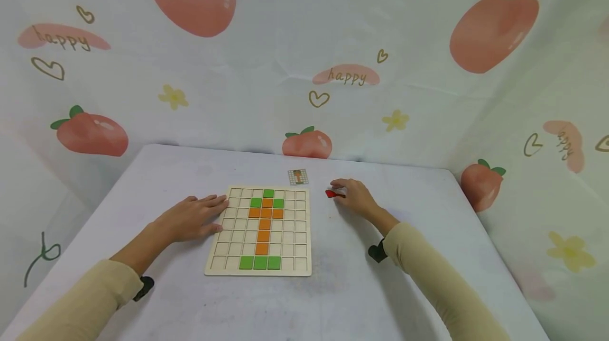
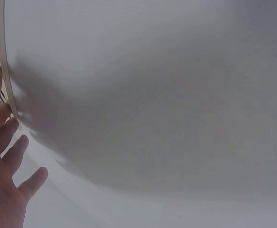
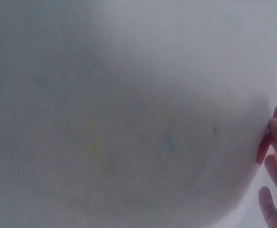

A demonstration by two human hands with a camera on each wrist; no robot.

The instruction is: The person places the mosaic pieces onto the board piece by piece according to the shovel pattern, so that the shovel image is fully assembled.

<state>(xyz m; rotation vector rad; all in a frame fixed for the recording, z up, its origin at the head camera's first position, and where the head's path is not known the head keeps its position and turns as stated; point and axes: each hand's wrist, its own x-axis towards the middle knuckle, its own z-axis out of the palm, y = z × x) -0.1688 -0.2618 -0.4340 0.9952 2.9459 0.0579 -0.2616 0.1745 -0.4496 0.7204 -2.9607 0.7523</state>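
A square wooden grid board lies on the table, with green tiles and orange tiles set in some of its cells. My left hand rests against the board's left side, fingers spread; in the left wrist view its fingertips touch the board's rim. To the right of the board, my right hand pinches a red tile just above or on the table. In the right wrist view the thumb covers the middle of the red tile, so I cannot tell whether it is one piece or two.
A small card with a gridded picture in green and orange lies behind the board's far right corner. White cloth printed with fruit hangs along the back and sides of the white table.
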